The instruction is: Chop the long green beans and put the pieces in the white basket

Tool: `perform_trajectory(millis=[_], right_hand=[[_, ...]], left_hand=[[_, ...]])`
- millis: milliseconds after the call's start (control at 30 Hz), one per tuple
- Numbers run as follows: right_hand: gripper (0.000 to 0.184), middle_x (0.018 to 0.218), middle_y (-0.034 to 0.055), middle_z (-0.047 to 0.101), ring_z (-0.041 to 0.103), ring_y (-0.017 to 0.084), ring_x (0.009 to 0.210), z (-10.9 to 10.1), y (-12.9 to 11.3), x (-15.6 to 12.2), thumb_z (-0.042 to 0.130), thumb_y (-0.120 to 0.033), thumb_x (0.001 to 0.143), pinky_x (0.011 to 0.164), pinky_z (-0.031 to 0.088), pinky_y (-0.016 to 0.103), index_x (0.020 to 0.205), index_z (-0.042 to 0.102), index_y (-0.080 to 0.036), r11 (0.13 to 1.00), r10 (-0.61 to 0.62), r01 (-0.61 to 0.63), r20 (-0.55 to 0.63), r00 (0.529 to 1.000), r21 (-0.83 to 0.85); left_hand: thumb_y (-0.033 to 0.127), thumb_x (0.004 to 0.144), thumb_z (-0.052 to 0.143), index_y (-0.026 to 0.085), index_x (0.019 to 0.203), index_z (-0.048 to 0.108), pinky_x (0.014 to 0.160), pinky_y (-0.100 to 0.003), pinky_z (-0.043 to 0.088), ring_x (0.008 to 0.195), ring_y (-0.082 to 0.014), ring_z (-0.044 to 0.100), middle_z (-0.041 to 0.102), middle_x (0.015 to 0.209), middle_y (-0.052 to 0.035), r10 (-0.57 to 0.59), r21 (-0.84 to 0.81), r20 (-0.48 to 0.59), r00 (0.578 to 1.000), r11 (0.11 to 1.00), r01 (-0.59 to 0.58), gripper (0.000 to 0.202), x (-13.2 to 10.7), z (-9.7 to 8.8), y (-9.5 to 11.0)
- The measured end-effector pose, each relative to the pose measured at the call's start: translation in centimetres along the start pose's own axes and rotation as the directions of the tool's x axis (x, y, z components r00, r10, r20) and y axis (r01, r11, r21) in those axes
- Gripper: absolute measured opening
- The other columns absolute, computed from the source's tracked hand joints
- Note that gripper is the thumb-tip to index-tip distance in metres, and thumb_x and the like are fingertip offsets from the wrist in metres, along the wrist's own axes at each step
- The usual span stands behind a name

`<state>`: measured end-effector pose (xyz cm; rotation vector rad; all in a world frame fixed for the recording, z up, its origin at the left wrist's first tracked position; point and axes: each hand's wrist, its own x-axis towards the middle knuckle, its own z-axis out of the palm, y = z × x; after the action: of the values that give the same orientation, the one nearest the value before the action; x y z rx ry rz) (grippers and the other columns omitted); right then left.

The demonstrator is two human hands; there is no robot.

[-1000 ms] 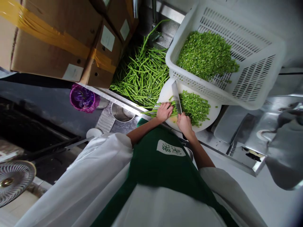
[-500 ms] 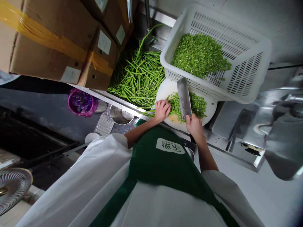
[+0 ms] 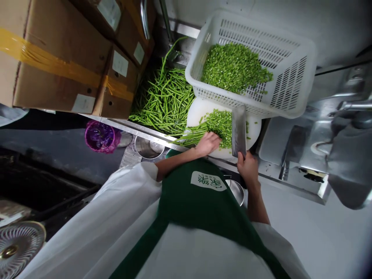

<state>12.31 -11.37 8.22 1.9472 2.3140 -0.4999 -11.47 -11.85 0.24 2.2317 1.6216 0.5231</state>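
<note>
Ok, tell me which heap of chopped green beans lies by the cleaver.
The smaller heap on the round white cutting board, between the left hand and the cleaver in the right hand. The bigger heap sits in the white basket.

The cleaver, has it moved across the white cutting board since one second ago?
Yes. The cleaver in the right hand has gone rightward across the cutting board, from near the left hand toward its right rim.
</note>
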Motion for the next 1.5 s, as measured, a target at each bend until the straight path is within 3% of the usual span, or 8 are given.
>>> perform_trajectory(millis=[133, 300, 400, 600, 800, 1100, 1333, 1500], right_hand=[[0.03, 0.074, 0.0117, 0.065, 0.057, 0.024, 0.07, 0.1, -0.5, -0.7, 0.041, -0.035, 0.101, 0.065, 0.032, 0.031, 0.094, 0.062, -0.015, 1.0, 0.022, -0.022, 0.034, 0.999, -0.001], [0.029, 0.081, 0.0125, 0.069, 0.06, 0.023, 0.073, 0.1, -2.4, -0.9, 0.04, -0.033, 0.104, 0.066, 0.032, 0.03, 0.102, 0.062, -0.014, 1.0, -0.007, 0.01, 0.146, 0.989, -0.018], [0.03, 0.083, 0.0125, 0.07, 0.062, 0.023, 0.075, 0.1, -3.8, -0.7, 0.039, -0.032, 0.105, 0.067, 0.032, 0.029, 0.107, 0.062, -0.013, 0.997, -0.045, 0.057, 0.199, 0.979, -0.052], [0.035, 0.089, 0.014, 0.071, 0.065, 0.026, 0.083, 0.2, -6.5, 0.2, 0.034, -0.034, 0.107, 0.072, 0.037, 0.031, 0.111, 0.062, -0.013, 0.982, -0.128, 0.159, 0.258, 0.957, -0.1], [0.032, 0.098, 0.0156, 0.073, 0.067, 0.026, 0.091, 0.6, -8.8, 1.5, 0.035, -0.03, 0.107, 0.078, 0.041, 0.032, 0.113, 0.061, -0.012, 0.973, -0.129, 0.188, 0.357, 0.925, -0.134], [0.032, 0.105, 0.0191, 0.072, 0.068, 0.025, 0.097, 1.1, -10.0, 3.6, 0.036, -0.029, 0.106, 0.08, 0.043, 0.029, 0.114, 0.061, -0.01, 0.975, -0.103, 0.178, 0.434, 0.895, -0.135], [0.036, 0.107, 0.0196, 0.073, 0.069, 0.026, 0.098, 3.5, -10.6, 5.9, 0.036, -0.032, 0.107, 0.08, 0.045, 0.03, 0.118, 0.061, -0.009, 0.987, -0.085, 0.129, 0.383, 0.92, -0.091], [0.036, 0.107, 0.0195, 0.073, 0.069, 0.026, 0.098, 3.9, -10.2, 6.1, 0.036, -0.032, 0.106, 0.08, 0.045, 0.03, 0.119, 0.061, -0.01, 0.991, -0.092, 0.122, 0.384, 0.919, -0.055]], left_hand=[[0.023, 0.099, 0.051, 0.016, 0.108, 0.071, 0.093, -0.038, 0.047, 0.094, -0.0219, 0.062, 0.073, 0.102, -0.0098, -0.444, -0.203, -0.234, 0.865, 0.892, 0.403, 0.023, 1.0, -2.4, -6.1], [0.017, 0.088, 0.061, 0.015, 0.091, 0.076, 0.089, -0.033, 0.053, 0.083, -0.0194, 0.066, 0.075, 0.09, -0.0068, -0.483, -0.303, 0.02, 0.875, 0.831, 0.466, 0.016, 2.0, -2.0, -11.0], [0.022, 0.092, 0.059, 0.014, 0.095, 0.077, 0.096, -0.034, 0.052, 0.095, -0.0212, 0.068, 0.074, 0.099, -0.009, -0.471, -0.324, -0.023, 0.882, 0.838, 0.439, 0.02, 1.3, -1.7, -10.5], [0.031, 0.106, 0.032, 0.014, 0.135, 0.058, 0.118, -0.043, 0.038, 0.138, -0.0255, 0.049, 0.058, 0.14, -0.0156, -0.55, -0.215, -0.294, 0.782, 0.835, 0.506, 0.043, -1.6, -2.4, -6.8], [0.043, 0.106, 0.024, 0.009, 0.159, 0.028, 0.127, -0.053, 0.019, 0.158, -0.0306, 0.016, 0.025, 0.167, -0.0165, -0.524, 0.0, -0.124, 0.843, 0.849, 0.528, 0.063, -2.1, -0.3, -3.6], [0.034, 0.106, 0.021, 0.012, 0.158, 0.034, 0.127, -0.051, 0.02, 0.155, -0.0265, 0.025, 0.032, 0.165, -0.0118, -0.486, 0.033, -0.048, 0.873, 0.872, 0.488, 0.058, -1.8, 1.3, -4.3], [0.039, 0.106, 0.025, 0.016, 0.161, 0.028, 0.125, -0.051, 0.022, 0.153, -0.0261, 0.03, 0.037, 0.163, -0.0137, -0.472, -0.022, -0.035, 0.881, 0.882, 0.471, 0.059, -2.0, 0.2, -4.5], [0.072, 0.087, 0.057, 0.006, 0.163, 0.016, 0.126, -0.055, 0.016, 0.157, -0.0365, 0.014, 0.023, 0.166, -0.0231, -0.385, 0.097, 0.075, 0.92, 0.921, 0.377, 0.109, -3.2, -1.1, -4.3]])
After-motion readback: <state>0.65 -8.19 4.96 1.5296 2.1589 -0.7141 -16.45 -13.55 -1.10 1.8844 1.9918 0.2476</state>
